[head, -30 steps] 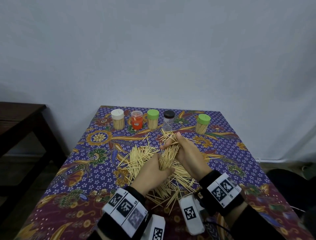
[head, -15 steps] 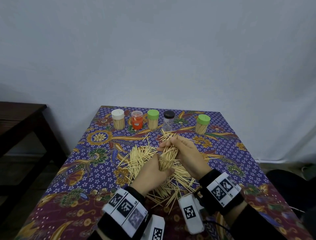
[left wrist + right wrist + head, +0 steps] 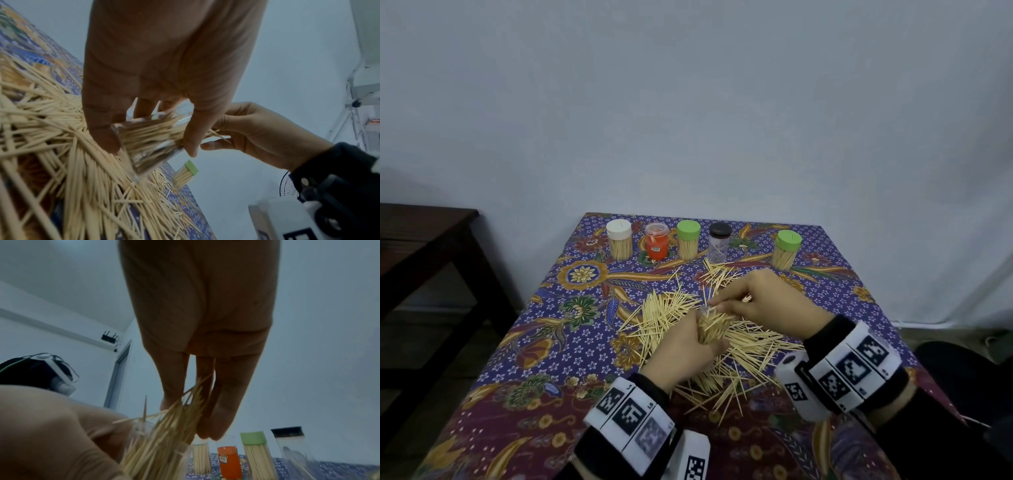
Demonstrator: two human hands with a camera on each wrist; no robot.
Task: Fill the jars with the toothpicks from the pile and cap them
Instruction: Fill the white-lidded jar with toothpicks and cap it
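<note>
Over the tablecloth (image 3: 571,342), left hand (image 3: 681,346) grips jar (image 3: 148,146).

No text I can read anywhere. Sticker on the orange jar (image 3: 228,459) too blurry. Bands on my wrists (image 3: 631,419) carry black-and-white square code markers w/ tiny chars beside them, not legible.

A clear plastic jar (image 3: 144,146), uncapped and tilted, is crammed with toothpicks (image 3: 148,134) that stick out of its mouth. It sits above the loose toothpick pile (image 3: 674,308) spread on the counter. Behind the pile stand five capped jars: white-capped (image 3: 620,239), orange (image 3: 656,241), green-capped (image 3: 688,238), black-capped (image 3: 719,242), and another green-capped (image 3: 786,249) apart at the right.
</note>
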